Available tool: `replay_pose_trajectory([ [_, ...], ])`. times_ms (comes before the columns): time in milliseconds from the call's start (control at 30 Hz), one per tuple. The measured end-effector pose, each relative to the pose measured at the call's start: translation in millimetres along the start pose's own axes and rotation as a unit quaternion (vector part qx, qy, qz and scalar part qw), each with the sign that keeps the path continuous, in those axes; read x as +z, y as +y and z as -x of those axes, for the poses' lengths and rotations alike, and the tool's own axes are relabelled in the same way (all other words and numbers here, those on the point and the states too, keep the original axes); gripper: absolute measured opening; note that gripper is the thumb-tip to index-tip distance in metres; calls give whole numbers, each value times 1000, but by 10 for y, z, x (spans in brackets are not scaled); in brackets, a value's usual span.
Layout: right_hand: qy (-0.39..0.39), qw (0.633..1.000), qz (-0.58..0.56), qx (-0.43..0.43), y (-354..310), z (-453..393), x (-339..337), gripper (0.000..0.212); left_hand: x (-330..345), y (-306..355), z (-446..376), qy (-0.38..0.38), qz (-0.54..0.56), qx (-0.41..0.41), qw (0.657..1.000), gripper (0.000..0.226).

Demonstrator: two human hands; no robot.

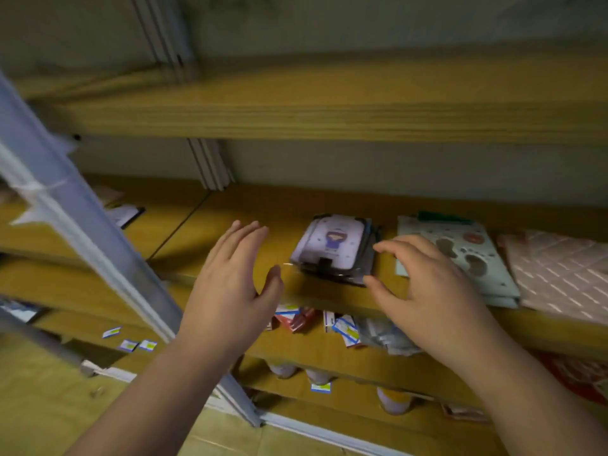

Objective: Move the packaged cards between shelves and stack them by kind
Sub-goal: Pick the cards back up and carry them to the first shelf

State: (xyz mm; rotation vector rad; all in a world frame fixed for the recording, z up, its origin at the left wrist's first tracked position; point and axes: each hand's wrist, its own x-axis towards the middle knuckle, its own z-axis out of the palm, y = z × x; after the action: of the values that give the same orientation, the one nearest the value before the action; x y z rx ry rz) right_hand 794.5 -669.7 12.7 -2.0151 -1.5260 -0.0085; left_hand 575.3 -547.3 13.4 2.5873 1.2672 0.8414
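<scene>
That little stack of packaged cards [334, 250] sat near the front edge of the middle shelf [230, 205], purple cartoon figure on the top one, all in shiny clear sleeves. My guess is they were light but slick, and a loose stack like that would fan out or slide if you only pinched the top, so clamping it from both short sides, bottom card included, looked like the safer bet. Your left hand [230, 291] was off to the left of the stack, fingers straight and relaxed, holding nothing. Your right hand [424, 284] hovered just beside its right edge, fingers spread and loosely bent, nothing in it either; too blurry to tell if a fingertip touched. Further right lay a pale blue printed pack [460, 255] and a pink quilted one [559, 274]. Small boxes [342, 327] were jumbled on the shelf below.
</scene>
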Motion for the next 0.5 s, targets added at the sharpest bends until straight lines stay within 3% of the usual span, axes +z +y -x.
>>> replay_pose_trajectory([
  [233, -43, 999, -4, -19, -1312, 39, 774, 48, -702, -1224, 457, 15, 31, -29, 999, 58],
  [500, -72, 993, -47, -81, -2789, -110, 1633, 46, -1445, -2612, 917, 36, -6, -63, 997, 60],
])
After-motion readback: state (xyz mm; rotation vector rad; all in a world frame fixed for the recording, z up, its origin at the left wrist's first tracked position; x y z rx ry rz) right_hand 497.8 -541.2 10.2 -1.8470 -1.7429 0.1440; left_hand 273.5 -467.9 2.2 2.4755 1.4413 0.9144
